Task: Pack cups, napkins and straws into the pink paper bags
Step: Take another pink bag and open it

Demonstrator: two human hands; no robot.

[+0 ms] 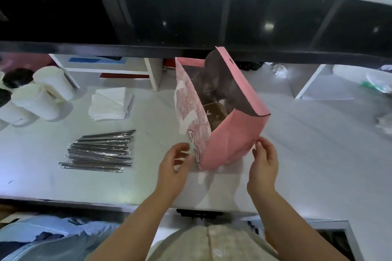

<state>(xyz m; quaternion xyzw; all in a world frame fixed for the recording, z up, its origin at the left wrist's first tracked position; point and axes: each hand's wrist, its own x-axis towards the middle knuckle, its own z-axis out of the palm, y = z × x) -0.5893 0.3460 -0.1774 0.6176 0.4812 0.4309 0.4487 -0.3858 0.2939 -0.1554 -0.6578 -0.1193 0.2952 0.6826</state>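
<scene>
A pink paper bag [230, 140] stands open and upright on the steel counter [307, 154], with a brown cardboard insert showing at its bottom. My left hand [175, 165] is at the bag's near left corner, fingers loosely curled and touching its printed side. My right hand [265, 161] hovers at the bag's near right edge with relaxed fingers, fingertips close to the paper. White cups [38, 99] with black lids stand at the far left. A stack of white napkins [110, 104] lies beside them. Wrapped straws [99, 150] lie in a pile left of the bag.
A black raised ledge [233, 27] runs across the back above the counter. White shelf dividers [152, 72] and crumpled plastic [375, 82] sit under it. The counter's front edge is just below my wrists.
</scene>
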